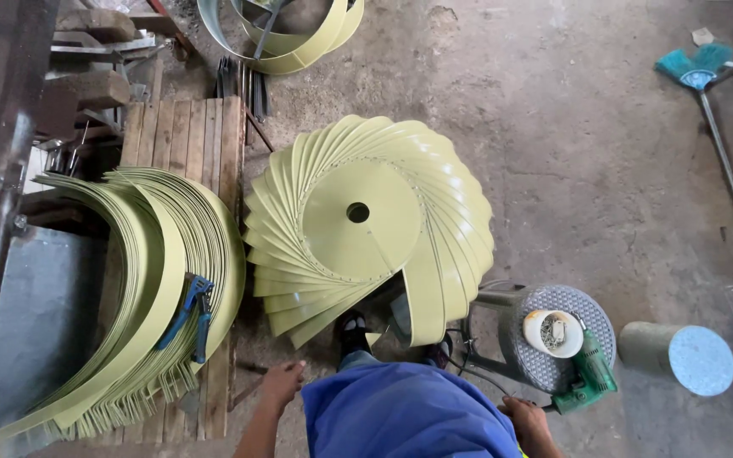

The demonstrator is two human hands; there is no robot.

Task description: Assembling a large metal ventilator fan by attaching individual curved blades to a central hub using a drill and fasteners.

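Observation:
A pale green turbine vent, made of overlapping curved blades around a flat disc with a centre hole, stands on the concrete floor in front of me. My left hand hangs over the floor near the pallet's edge, fingers loosely curled, holding nothing. At the bottom edge my right hand rests beside a green electric drill that lies on a round stool; whether it touches the drill is unclear. A white bowl of small fasteners sits on the stool too.
A stack of curved green blades lies on a wooden pallet at left, with blue-handled pliers on top. Green metal rings lie at the top. A broom lies at right, and a grey cylinder stands nearby.

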